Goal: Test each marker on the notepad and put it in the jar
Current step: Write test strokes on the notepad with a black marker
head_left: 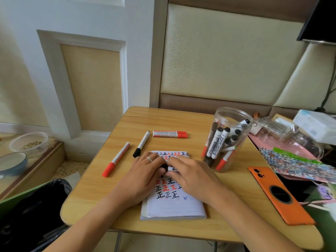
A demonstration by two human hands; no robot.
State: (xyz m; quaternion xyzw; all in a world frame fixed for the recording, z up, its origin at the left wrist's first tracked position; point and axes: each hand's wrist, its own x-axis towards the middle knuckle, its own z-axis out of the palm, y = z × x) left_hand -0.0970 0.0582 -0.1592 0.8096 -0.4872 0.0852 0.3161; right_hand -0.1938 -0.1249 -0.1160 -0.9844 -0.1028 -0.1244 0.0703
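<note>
Over the lined notepad (173,206), marked with red and black test characters, both hands meet on one black whiteboard marker (170,168). My left hand (145,171), wearing a ring, grips its black cap end. My right hand (190,174) pinches the white barrel. The clear plastic jar (227,113) stands upright to the right and holds several red and black markers. On the table lie a slim red-capped marker (116,159), a slim black-capped marker (141,144) and two red markers (170,134) side by side.
An orange-cased phone (280,195) lies face down at the table's right edge. Right of the jar are a sticker sheet (294,162), plastic bags and a tissue pack (316,124). Bowls (13,161) sit on a low ledge at left; a black bag (32,211) lies below.
</note>
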